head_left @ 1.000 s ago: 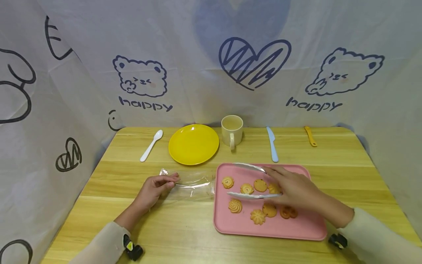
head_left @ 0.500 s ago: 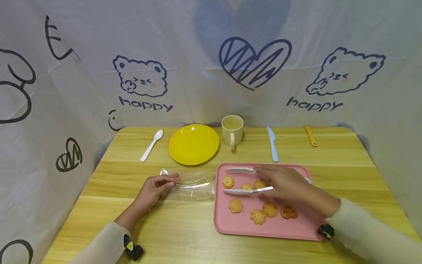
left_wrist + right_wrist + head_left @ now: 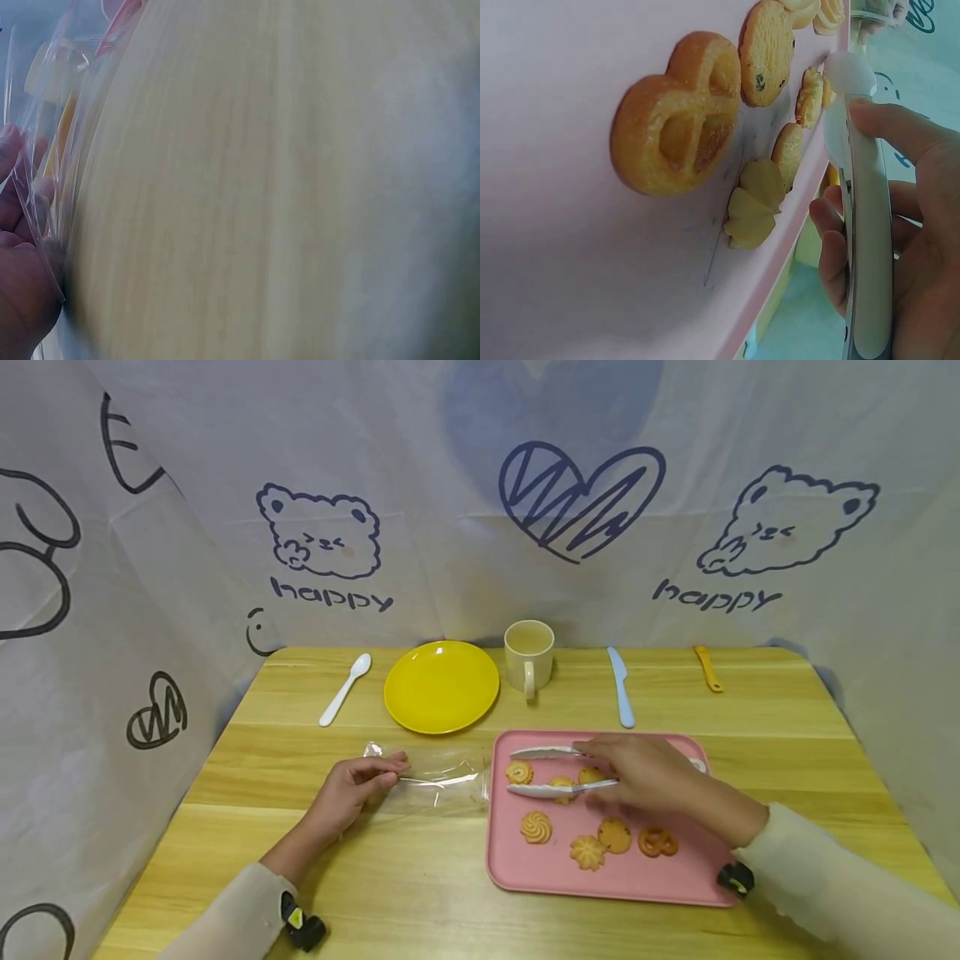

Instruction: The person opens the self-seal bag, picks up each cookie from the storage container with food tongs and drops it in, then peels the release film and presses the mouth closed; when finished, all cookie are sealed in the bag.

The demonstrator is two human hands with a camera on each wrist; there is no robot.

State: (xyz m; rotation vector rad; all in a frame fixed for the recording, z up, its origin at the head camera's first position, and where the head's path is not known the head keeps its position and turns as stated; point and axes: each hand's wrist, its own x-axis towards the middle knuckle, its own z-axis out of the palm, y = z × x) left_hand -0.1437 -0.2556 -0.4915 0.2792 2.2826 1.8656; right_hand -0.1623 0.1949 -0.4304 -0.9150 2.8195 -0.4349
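My left hand pinches the near end of a clear plastic bag lying left of the pink tray. In the left wrist view the bag's film stands around the fingertips. My right hand holds a pair of tongs above the tray's back half. Their tips stand apart, with a round cookie seen between them; contact cannot be told. Several cookies lie on the tray, among them a swirled one, a flower-shaped one and a pretzel-shaped one. The right hand hides some behind it.
Along the table's back stand a yellow plate and a cream mug. A white spoon lies left of them; a light blue knife and a small orange utensil lie right. Cloth walls enclose the table.
My right hand and the tongs have moved left over the tray, and the tong arms have come closer together around the back-left cookie. The left hand and bag have stayed put.
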